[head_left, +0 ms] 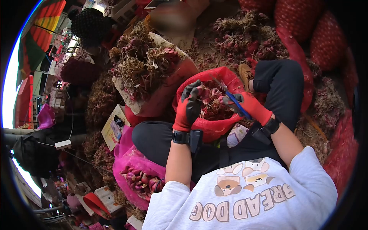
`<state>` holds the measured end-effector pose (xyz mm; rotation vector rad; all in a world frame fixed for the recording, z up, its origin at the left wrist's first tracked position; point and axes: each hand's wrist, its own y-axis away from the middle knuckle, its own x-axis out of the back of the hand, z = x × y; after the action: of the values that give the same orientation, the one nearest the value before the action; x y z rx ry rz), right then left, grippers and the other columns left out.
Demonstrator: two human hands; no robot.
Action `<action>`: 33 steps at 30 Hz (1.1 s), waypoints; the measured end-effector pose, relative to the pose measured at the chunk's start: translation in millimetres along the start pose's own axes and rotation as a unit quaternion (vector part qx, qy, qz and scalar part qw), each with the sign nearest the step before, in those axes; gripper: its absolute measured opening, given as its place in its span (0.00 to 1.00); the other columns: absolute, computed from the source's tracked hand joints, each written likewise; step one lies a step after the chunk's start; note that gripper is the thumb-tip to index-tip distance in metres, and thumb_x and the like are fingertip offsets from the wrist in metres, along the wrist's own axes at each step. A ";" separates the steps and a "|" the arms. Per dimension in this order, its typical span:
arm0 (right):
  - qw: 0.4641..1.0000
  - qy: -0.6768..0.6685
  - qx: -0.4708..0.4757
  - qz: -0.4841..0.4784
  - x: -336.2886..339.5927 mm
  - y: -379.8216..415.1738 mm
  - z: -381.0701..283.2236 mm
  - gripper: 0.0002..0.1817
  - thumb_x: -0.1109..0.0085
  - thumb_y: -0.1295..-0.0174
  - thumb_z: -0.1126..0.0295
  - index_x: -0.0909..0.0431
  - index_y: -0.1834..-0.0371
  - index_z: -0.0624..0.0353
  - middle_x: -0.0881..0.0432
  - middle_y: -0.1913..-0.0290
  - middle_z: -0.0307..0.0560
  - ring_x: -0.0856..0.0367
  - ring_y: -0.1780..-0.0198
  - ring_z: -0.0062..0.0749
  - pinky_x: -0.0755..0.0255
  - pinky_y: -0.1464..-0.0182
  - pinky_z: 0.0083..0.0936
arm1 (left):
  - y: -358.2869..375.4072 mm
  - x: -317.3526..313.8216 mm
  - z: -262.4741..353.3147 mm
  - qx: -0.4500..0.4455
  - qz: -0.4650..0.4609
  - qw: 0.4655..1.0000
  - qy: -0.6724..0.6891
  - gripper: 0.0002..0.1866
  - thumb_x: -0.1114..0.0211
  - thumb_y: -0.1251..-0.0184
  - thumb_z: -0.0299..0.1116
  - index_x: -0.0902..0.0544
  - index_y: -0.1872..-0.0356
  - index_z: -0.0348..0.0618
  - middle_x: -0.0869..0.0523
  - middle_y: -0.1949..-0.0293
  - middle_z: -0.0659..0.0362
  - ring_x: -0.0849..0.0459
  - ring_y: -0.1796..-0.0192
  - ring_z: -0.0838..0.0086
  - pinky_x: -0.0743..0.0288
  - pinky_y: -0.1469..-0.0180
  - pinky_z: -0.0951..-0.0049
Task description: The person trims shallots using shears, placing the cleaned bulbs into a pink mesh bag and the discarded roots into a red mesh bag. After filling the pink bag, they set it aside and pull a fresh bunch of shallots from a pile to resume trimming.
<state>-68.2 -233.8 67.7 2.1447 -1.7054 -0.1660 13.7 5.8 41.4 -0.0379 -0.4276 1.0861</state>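
Observation:
My left hand [188,107], in a red glove with a dark palm, hovers over the left side of a red mesh bag [211,132]. Its fingers are curled together; pinkish shallots [214,101] lie right behind the fingertips, so whatever they pinch cannot be told apart. On the other side of the bag's mouth, my right hand [251,107], gloved the same way, grips blue-handled scissors [237,102]. The blades point up and left, toward the middle of the bag. Shallots with dry stalks and roots fill the open bag between my legs.
A pale sack [174,86] heaped with dried shallot bunches [142,65] stands ahead on the left. By my left knee sits a pink mesh bag [130,157] of loose shallots. More bunches [245,36] lie ahead, near full red sacks [299,19]. A person [90,28] is at upper left.

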 end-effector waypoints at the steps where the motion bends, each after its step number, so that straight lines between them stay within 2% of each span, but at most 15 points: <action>1: 0.998 -0.067 -0.008 0.004 -0.7 -2.7 -3.6 0.15 0.38 0.39 0.62 0.20 0.54 0.59 0.20 0.73 0.35 0.23 0.75 0.16 0.31 0.71 0.16 | 0.4 -0.8 1.4 0.066 -0.002 0.994 0.092 0.18 0.45 0.31 0.23 0.29 0.40 0.37 0.24 0.43 0.57 0.24 0.46 0.76 0.28 0.47 0.73; 3: 0.979 -0.201 -0.023 0.010 -1.6 -14.3 -8.5 0.14 0.39 0.38 0.64 0.21 0.54 0.60 0.20 0.72 0.33 0.24 0.73 0.12 0.31 0.71 0.14 | -1.4 -6.3 5.3 0.046 -0.003 0.991 0.123 0.19 0.45 0.32 0.22 0.30 0.40 0.37 0.25 0.41 0.58 0.27 0.42 0.76 0.30 0.43 0.74; 5: 0.980 -0.196 0.023 -0.008 -0.2 -29.1 -13.0 0.15 0.39 0.37 0.64 0.22 0.52 0.61 0.20 0.69 0.34 0.23 0.70 0.12 0.30 0.70 0.14 | -3.7 -8.6 6.0 0.021 -0.023 0.991 0.127 0.23 0.44 0.34 0.20 0.32 0.37 0.37 0.28 0.38 0.58 0.29 0.38 0.76 0.32 0.39 0.74; 8: 0.973 -0.223 0.045 -0.039 -9.2 -37.4 -31.1 0.14 0.36 0.40 0.59 0.20 0.58 0.56 0.22 0.70 0.29 0.28 0.71 0.11 0.36 0.69 0.15 | -3.0 -16.4 14.2 0.046 -0.020 0.939 0.340 0.29 0.41 0.38 0.18 0.36 0.34 0.36 0.31 0.36 0.57 0.29 0.37 0.74 0.33 0.35 0.72; 12: 0.944 -0.325 0.015 -0.063 -13.9 -56.9 -30.6 0.14 0.41 0.37 0.63 0.22 0.54 0.60 0.19 0.63 0.37 0.22 0.66 0.19 0.28 0.66 0.20 | 1.4 -18.3 24.8 0.044 0.013 0.953 0.299 0.37 0.37 0.45 0.18 0.39 0.32 0.35 0.33 0.34 0.56 0.30 0.36 0.72 0.34 0.34 0.71; 14: 0.900 -0.431 0.016 -0.056 -15.1 -57.6 -28.9 0.14 0.44 0.36 0.65 0.24 0.52 0.62 0.19 0.60 0.40 0.21 0.66 0.23 0.25 0.65 0.23 | -0.1 -18.0 23.6 0.020 0.058 0.935 0.349 0.34 0.38 0.41 0.21 0.39 0.32 0.35 0.33 0.34 0.56 0.29 0.37 0.72 0.32 0.35 0.72; 16: 0.853 -0.498 0.035 -0.151 -11.0 -68.9 -9.1 0.14 0.46 0.35 0.66 0.26 0.49 0.60 0.20 0.59 0.43 0.19 0.66 0.27 0.23 0.64 0.26 | -0.7 -18.1 10.4 0.027 0.069 0.912 0.404 0.31 0.40 0.38 0.21 0.38 0.32 0.36 0.31 0.36 0.56 0.28 0.37 0.72 0.31 0.36 0.73; 17: 0.842 -0.505 0.027 -0.189 -11.3 -71.4 -6.7 0.15 0.45 0.35 0.65 0.28 0.49 0.58 0.21 0.60 0.42 0.20 0.65 0.27 0.24 0.65 0.24 | -3.7 -16.5 4.4 0.082 0.030 0.915 0.394 0.20 0.43 0.31 0.25 0.30 0.39 0.37 0.27 0.40 0.57 0.28 0.39 0.74 0.32 0.37 0.73; 18: 0.828 -0.512 0.017 -0.226 -11.6 -70.9 -3.7 0.16 0.44 0.35 0.63 0.29 0.48 0.57 0.22 0.61 0.41 0.20 0.64 0.27 0.24 0.66 0.23 | -4.0 -20.0 0.3 0.060 0.029 0.940 0.334 0.17 0.44 0.30 0.27 0.27 0.41 0.37 0.26 0.42 0.57 0.28 0.39 0.74 0.32 0.37 0.72; 19: 0.833 -0.514 -0.014 -0.203 -13.2 -66.8 -0.2 0.13 0.45 0.35 0.63 0.28 0.51 0.56 0.21 0.62 0.41 0.21 0.67 0.24 0.25 0.67 0.22 | -2.5 -24.5 -3.2 0.040 0.028 0.961 0.273 0.15 0.46 0.29 0.29 0.25 0.44 0.38 0.25 0.44 0.57 0.28 0.40 0.75 0.33 0.38 0.72; 24: 0.917 -0.392 0.015 -0.080 -22.7 -59.8 -3.6 0.14 0.43 0.35 0.58 0.23 0.55 0.58 0.19 0.68 0.37 0.22 0.75 0.21 0.27 0.73 0.19 | -9.3 -21.0 7.1 0.101 -0.007 0.930 0.354 0.12 0.48 0.26 0.34 0.21 0.52 0.39 0.21 0.49 0.58 0.26 0.43 0.72 0.33 0.41 0.70; 26: 0.943 -0.328 0.044 -0.026 -25.6 -55.8 -13.7 0.15 0.41 0.35 0.57 0.22 0.56 0.56 0.19 0.68 0.34 0.23 0.75 0.18 0.28 0.74 0.17 | 0.4 -20.4 10.6 0.086 0.073 0.983 0.147 0.10 0.44 0.32 0.28 0.21 0.53 0.38 0.19 0.55 0.62 0.22 0.54 0.79 0.28 0.51 0.75; 28: 0.966 -0.234 0.106 0.018 -26.0 -55.5 -14.8 0.15 0.41 0.36 0.56 0.21 0.57 0.55 0.20 0.69 0.32 0.23 0.75 0.17 0.28 0.74 0.16 | 0.7 -24.9 21.6 0.176 0.127 0.918 0.331 0.11 0.42 0.37 0.23 0.21 0.54 0.39 0.18 0.60 0.64 0.22 0.62 0.83 0.28 0.58 0.79; 32: 0.959 -0.250 0.128 0.043 -31.6 -62.5 -6.4 0.14 0.39 0.37 0.57 0.21 0.57 0.54 0.19 0.68 0.32 0.23 0.73 0.14 0.29 0.75 0.14 | 5.0 -36.5 -0.2 0.144 0.139 0.955 0.217 0.11 0.44 0.38 0.20 0.20 0.55 0.37 0.17 0.59 0.61 0.21 0.64 0.83 0.26 0.60 0.80; 33: 0.954 -0.281 0.104 0.031 -28.8 -61.8 -5.8 0.14 0.39 0.37 0.58 0.21 0.56 0.55 0.19 0.67 0.32 0.23 0.71 0.15 0.29 0.75 0.14 | 5.1 -36.9 6.1 0.207 0.147 0.924 0.287 0.11 0.44 0.37 0.21 0.20 0.54 0.37 0.16 0.56 0.58 0.20 0.63 0.81 0.25 0.59 0.80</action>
<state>-17.3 -193.8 45.7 2.3379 -2.1783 -0.6622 -7.3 -24.7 34.0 -0.0441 0.3524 1.3807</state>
